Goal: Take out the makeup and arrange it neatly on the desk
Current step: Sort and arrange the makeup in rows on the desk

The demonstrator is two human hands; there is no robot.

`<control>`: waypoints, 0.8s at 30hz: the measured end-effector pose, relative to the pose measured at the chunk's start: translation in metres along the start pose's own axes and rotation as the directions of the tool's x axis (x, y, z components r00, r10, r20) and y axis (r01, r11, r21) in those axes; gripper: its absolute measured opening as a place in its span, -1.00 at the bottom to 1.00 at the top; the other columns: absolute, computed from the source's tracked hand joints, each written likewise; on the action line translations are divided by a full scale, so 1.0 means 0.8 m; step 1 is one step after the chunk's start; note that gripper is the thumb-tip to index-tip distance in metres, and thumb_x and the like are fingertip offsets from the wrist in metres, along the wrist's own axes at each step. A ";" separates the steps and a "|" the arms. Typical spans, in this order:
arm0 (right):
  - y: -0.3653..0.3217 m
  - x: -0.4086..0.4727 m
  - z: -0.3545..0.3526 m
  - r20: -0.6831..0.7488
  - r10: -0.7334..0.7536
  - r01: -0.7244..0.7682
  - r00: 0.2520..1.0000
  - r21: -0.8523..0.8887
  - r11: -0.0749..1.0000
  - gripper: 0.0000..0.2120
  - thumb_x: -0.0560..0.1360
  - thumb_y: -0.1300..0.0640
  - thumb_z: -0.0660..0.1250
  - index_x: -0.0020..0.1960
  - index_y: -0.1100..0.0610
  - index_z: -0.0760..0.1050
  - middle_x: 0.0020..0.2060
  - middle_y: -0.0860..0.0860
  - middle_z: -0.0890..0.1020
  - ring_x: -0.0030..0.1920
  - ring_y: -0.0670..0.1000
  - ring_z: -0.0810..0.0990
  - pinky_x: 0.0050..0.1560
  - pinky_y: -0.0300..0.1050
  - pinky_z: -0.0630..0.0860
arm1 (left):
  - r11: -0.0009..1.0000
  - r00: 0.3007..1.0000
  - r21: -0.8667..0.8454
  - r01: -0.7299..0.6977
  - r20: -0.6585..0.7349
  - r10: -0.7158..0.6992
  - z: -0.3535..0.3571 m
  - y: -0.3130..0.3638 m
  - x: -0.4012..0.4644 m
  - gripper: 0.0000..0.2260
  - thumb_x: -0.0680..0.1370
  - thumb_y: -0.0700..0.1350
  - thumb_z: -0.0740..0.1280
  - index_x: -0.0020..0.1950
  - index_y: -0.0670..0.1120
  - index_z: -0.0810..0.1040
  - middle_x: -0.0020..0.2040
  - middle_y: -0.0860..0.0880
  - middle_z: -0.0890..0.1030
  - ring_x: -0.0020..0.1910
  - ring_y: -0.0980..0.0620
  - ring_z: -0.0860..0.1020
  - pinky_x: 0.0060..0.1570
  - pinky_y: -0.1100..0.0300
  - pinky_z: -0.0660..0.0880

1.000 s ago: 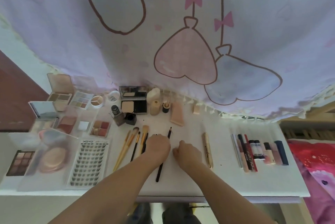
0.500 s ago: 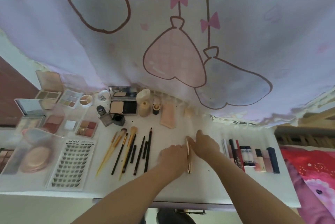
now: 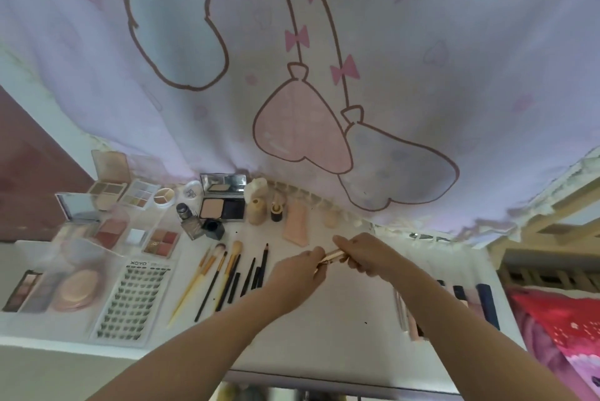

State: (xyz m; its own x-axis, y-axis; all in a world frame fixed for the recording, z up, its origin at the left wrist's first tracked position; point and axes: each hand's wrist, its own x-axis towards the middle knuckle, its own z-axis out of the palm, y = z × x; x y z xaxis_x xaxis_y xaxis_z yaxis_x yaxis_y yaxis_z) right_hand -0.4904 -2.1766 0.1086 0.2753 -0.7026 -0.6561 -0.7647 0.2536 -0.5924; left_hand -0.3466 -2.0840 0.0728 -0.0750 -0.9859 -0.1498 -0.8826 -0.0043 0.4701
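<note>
While both my hands lift the gold tube (image 3: 332,256) just above the counter (image 3: 341,319), my left grip (image 3: 300,271) and right grip (image 3: 363,254) each close on one end, likely so I can turn it and lay it straight between the brushes (image 3: 227,271) and the lipsticks (image 3: 467,300).

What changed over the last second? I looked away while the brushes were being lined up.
Both hands left the black pencil in the brush row and went right to the gold tube. It lay flat on the desk; now the left hand and right hand hold it between them, lifted and turned sideways. The palettes, the lash tray and the lipstick row stayed put.
</note>
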 end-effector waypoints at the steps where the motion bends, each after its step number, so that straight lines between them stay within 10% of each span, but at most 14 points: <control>1: -0.007 -0.006 -0.006 0.014 -0.018 0.018 1.000 0.033 0.999 -0.57 0.55 -0.15 0.20 -0.30 0.14 0.53 -0.57 -0.07 0.44 -0.58 -0.10 0.32 -0.55 -0.31 0.21 | 1.000 1.000 0.001 -0.028 -0.005 0.028 -0.013 0.000 0.001 -0.82 0.63 0.06 0.07 0.03 -0.04 0.33 -0.25 0.05 0.44 -0.29 -0.02 0.47 -0.32 0.13 0.33; 6: -0.024 -0.035 -0.011 0.008 -0.178 0.168 0.984 0.288 0.943 -0.71 0.58 0.04 0.23 -0.25 0.16 0.41 -0.52 -0.04 0.41 -0.57 -0.13 0.29 -0.54 -0.31 0.21 | 0.984 0.999 -0.176 -0.030 0.032 0.036 -0.047 0.004 0.004 -0.78 0.63 0.12 0.07 -0.12 0.04 0.35 -0.37 0.08 0.41 -0.42 0.13 0.36 -0.42 0.24 0.26; 11: -0.025 -0.063 -0.015 0.090 -0.222 0.202 0.971 0.196 0.960 -0.77 0.59 -0.01 0.20 -0.05 0.14 0.51 -0.31 0.01 0.58 -0.34 -0.08 0.52 -0.42 -0.27 0.45 | 0.970 0.998 -0.239 -0.050 0.033 0.060 -0.056 -0.004 -0.007 -0.76 0.61 0.13 0.10 -0.24 0.14 0.32 -0.38 0.10 0.40 -0.42 0.16 0.35 -0.39 0.29 0.26; 14: -0.028 -0.069 -0.019 0.125 -0.110 0.106 0.986 0.040 0.994 -0.54 0.58 -0.21 0.10 -0.16 0.14 0.52 -0.50 -0.04 0.50 -0.53 -0.12 0.39 -0.51 -0.32 0.27 | 0.981 0.995 -0.174 -0.086 0.031 0.093 -0.062 -0.006 -0.013 -0.81 0.60 0.15 0.10 -0.15 0.12 0.35 -0.38 0.11 0.41 -0.44 0.18 0.35 -0.41 0.31 0.27; 24: -0.016 -0.076 -0.029 0.242 -0.233 0.186 0.942 0.202 0.962 -0.88 0.55 0.07 0.30 -0.01 0.11 0.53 -0.29 -0.02 0.60 -0.30 -0.11 0.55 -0.33 -0.26 0.48 | 0.980 0.992 -0.168 -0.102 0.052 0.112 -0.070 -0.006 -0.025 -0.80 0.61 0.14 0.11 -0.13 0.09 0.37 -0.38 0.11 0.40 -0.43 0.18 0.34 -0.39 0.31 0.25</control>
State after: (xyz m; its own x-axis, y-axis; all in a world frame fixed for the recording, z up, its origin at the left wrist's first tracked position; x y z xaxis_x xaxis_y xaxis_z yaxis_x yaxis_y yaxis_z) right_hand -0.5108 -2.1525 0.1672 0.5784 -0.5601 -0.5930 -0.5664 0.2473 -0.7861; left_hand -0.3153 -2.0734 0.1222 -0.1972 -0.9702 -0.1408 -0.7795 0.0681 0.6227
